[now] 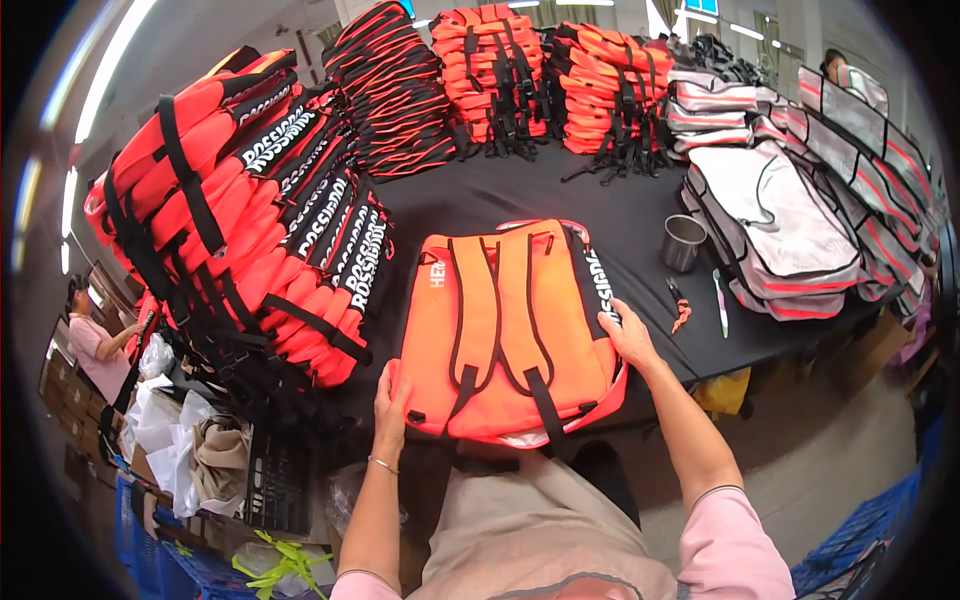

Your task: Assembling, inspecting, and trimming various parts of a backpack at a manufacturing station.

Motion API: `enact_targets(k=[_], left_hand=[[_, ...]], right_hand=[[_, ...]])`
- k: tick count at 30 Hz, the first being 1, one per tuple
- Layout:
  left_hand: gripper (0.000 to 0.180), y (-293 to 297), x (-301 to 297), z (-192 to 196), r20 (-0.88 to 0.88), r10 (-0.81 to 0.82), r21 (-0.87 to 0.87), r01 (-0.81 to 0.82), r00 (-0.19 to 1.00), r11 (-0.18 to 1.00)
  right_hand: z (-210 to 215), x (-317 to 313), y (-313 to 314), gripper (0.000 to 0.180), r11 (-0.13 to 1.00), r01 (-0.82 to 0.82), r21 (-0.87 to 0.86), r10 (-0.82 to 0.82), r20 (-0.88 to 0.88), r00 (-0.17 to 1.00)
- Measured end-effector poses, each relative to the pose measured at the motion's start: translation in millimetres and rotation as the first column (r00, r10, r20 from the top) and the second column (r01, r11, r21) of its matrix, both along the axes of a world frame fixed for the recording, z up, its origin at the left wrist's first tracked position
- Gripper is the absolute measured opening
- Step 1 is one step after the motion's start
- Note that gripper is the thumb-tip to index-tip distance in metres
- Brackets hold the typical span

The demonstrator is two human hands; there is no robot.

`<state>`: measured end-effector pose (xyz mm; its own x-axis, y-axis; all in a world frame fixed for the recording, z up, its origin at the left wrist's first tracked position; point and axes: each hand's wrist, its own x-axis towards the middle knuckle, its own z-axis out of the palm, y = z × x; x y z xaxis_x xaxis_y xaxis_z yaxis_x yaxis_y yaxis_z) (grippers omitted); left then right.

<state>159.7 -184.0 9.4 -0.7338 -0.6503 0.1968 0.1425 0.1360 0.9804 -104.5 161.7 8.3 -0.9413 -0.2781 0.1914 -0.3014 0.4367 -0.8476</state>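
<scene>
An orange-red backpack (515, 330) lies on the black-covered table (560, 190) in front of me, shoulder straps facing up and its lower end over the near edge. My left hand (391, 405) grips its left lower side, the fingers partly hidden behind it. On its right side, my right hand (628, 335) holds the edge, thumb on top beside the white lettering. To the right lie orange-handled snips (679, 306), a white and green pen-like tool (720, 302) and a grey metal cup (684, 243).
A tall pile of red backpacks (240, 220) leans at the left. More orange and black stacks (490, 75) stand along the back. Grey-white backpacks (775, 215) are heaped at the right. A black crate (278, 475) and blue crates (865, 530) sit below; a co-worker (98, 335) stands far left.
</scene>
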Motion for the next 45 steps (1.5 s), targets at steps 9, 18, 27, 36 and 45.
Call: enact_targets(k=[9,18,27,36,45], left_hand=[[0.057,-4,-4,-21,0.034,0.071,-0.022,-0.070,0.997,0.997],[0.053,-4,-9,-18,0.005,0.081,0.026,-0.082,0.997,0.996],[0.051,6,-8,-8,0.080,0.114,-0.025,-0.112,0.990,0.993],[0.050,6,-10,-9,0.075,0.076,0.055,-0.080,0.994,0.995],[0.050,7,-6,-10,0.087,0.113,0.087,-0.120,0.990,0.989]], right_hand=[[-24,8,-9,0.057,0.966,0.086,-0.244,-0.086,0.013,0.996],[-20,15,-13,0.049,0.949,0.165,-0.268,-0.182,-0.039,0.983],[-11,22,-12,0.046,0.963,0.192,-0.192,-0.201,-0.030,0.979],[-20,22,-16,0.047,0.967,0.217,-0.134,-0.231,-0.099,0.968],[-23,20,-15,0.046,0.972,0.173,-0.161,-0.193,-0.122,0.974]])
